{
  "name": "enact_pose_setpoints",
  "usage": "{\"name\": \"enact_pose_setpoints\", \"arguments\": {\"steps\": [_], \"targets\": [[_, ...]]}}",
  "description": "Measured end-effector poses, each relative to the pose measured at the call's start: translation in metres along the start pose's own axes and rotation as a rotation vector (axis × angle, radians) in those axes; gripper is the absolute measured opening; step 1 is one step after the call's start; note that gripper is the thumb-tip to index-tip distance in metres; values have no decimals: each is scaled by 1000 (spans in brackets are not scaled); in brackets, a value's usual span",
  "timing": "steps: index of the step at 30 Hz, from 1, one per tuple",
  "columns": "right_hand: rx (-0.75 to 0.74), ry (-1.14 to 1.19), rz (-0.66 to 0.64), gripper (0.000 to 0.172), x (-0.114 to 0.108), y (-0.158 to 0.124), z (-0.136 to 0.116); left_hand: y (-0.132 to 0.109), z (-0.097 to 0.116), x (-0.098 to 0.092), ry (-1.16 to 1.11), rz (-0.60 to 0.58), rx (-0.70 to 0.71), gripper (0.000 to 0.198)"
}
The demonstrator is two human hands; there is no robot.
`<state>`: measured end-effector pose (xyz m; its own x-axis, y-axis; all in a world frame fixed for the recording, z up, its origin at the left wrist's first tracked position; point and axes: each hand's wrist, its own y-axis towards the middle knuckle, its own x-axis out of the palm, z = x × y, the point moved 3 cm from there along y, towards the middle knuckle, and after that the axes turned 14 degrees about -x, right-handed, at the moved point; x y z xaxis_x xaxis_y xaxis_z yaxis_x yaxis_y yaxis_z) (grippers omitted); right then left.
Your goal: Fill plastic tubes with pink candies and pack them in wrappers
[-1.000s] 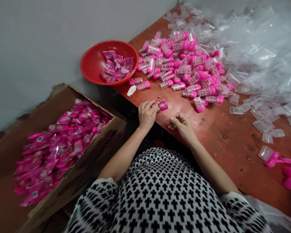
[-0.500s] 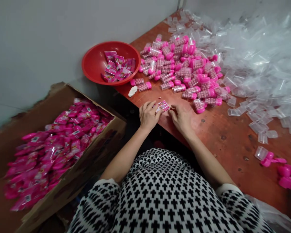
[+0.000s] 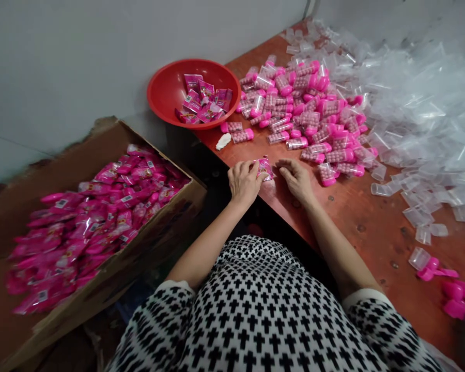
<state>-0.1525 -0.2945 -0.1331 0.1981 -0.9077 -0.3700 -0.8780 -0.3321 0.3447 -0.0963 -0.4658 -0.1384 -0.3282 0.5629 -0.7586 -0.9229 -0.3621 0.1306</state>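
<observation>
A small flat pink packet (image 3: 267, 169) lies at the near edge of the reddish table, with its left side between the fingertips and thumb of my left hand (image 3: 243, 182). My right hand (image 3: 297, 180) rests just right of the packet, a small gap away. Its fingers are bent loosely with the thumb apart, and nothing shows in them. Beyond both hands spreads a heap of clear tubes with pink caps (image 3: 308, 113), filled with small pale pink balls.
Left of the heap, a red bowl (image 3: 158, 95) holds several pink packets. A cardboard box (image 3: 178, 206) at lower left contains many pink wrapped items (image 3: 96, 222). Clear empty tubes (image 3: 422, 119) cover the table's right side. A white scrap (image 3: 223, 141) and pink plastic pieces (image 3: 455, 292) lie on the table (image 3: 352, 222).
The camera view has shifted slightly. The packet has turned a little and sits more squarely in my left fingers. My right hand has drawn slightly away from it, its fingers more apart.
</observation>
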Motion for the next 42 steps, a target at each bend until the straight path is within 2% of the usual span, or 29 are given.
{"name": "enact_pose_setpoints", "arguments": {"steps": [6,12,15,18,22,24,26,28,31,33,35,39,42], "targets": [[90,157,27,28,1,-7,-5,5,1,11,-57,33,10,21],[150,366,131,38,14,1,-17,-1,2,1,-201,67,46,23],[207,437,185,41,18,4,-18,-3,4,-7,-358,45,26,30],[240,456,213,42,19,7,-23,-4,2,-12,-674,-64,-156,42],[267,493,160,46,26,12,-34,-7,1,-9,-1171,-379,-582,42],[274,455,145,48,28,13,-34,-8,0,-13,-1269,-404,-673,45],[248,371,149,49,28,14,-28,-6,-4,-19,-1288,-370,-688,45],[188,169,116,49,26,18,-18,-6,-10,-25,-1309,-348,-717,42],[43,-266,-13,41,24,24,-9,-8,-18,-31,-1333,-344,-768,38],[-47,-386,-31,38,22,26,-14,-11,-18,-32,-1345,-359,-791,38],[-54,-243,3,41,21,25,-25,-14,-14,-31,-1357,-382,-802,40],[78,288,-38,47,27,16,-47,-20,2,-27,-1377,-427,-789,44],[121,382,1,46,29,12,-47,-23,8,-27,-1381,-442,-773,43]]}}
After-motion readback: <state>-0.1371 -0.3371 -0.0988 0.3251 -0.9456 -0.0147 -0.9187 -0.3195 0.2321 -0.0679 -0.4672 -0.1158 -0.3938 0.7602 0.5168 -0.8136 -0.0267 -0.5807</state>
